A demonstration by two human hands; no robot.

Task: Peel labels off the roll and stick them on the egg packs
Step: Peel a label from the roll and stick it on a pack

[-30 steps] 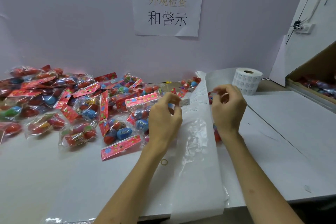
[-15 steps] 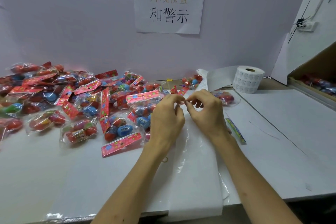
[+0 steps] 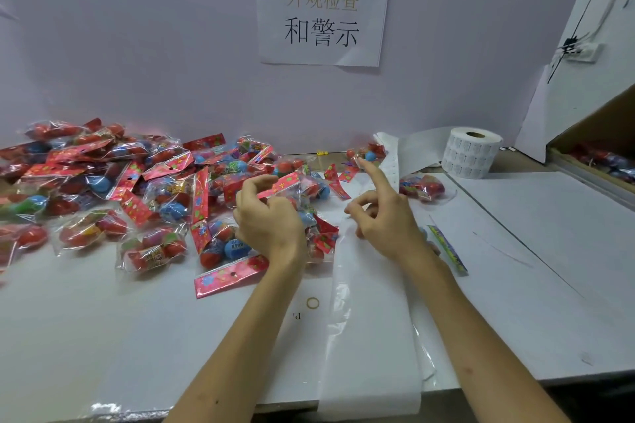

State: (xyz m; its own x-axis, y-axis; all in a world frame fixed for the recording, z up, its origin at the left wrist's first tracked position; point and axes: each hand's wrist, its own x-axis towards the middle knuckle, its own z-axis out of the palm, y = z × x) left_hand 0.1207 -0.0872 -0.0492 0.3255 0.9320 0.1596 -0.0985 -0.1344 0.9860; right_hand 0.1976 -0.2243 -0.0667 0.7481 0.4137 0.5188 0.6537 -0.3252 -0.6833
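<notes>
Left hand [image 3: 271, 223] is clamped on one egg pack [image 3: 292, 189] by its red header, at the right edge of the pile [image 3: 103, 182] on the tabletop [image 3: 103, 336]. Right hand [image 3: 388, 223] is just beside it over the backing strip [image 3: 371, 336], index finger [image 3: 378, 175] straight, the rest curled. Can't tell if a label is stuck to a fingertip, too small. Label roll [image 3: 470, 154] stands back right, with the strip running toward me. My read: sticking comes next. I'd pull the film taut with the left, land one label edge first, then wipe across with the index pad. Risk: film bunches over the eggs and the label lands skewed.
</notes>
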